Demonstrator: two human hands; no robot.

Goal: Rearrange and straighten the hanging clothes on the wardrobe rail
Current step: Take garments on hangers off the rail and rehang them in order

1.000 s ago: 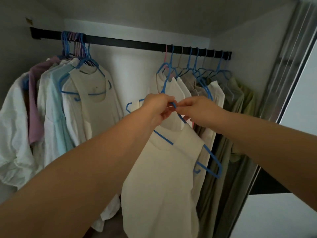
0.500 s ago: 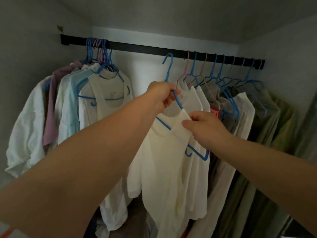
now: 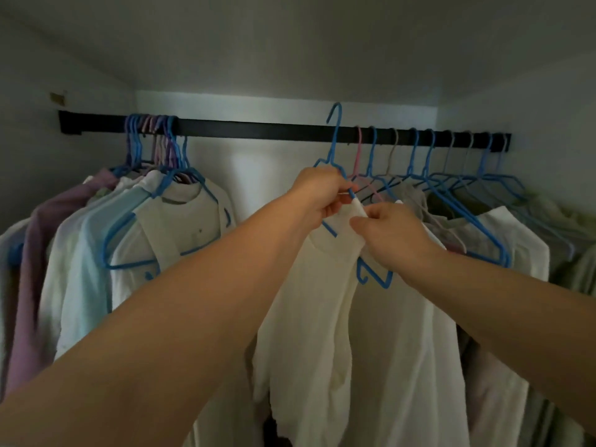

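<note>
Blue hanger [image 3: 333,146] gripped by left hand [image 3: 317,196]; right hand [image 3: 392,235] pinches 1 cream shirt [image 3: 322,317].

A pale ceiling [image 3: 306,43] filled the top of the frame, sloping down toward the upper left. A white back wall [image 3: 264,175] showed at centre, lit brightest there. A small yellowish tag [image 3: 58,97] sat on the dim left wall [image 3: 29,150].
</note>
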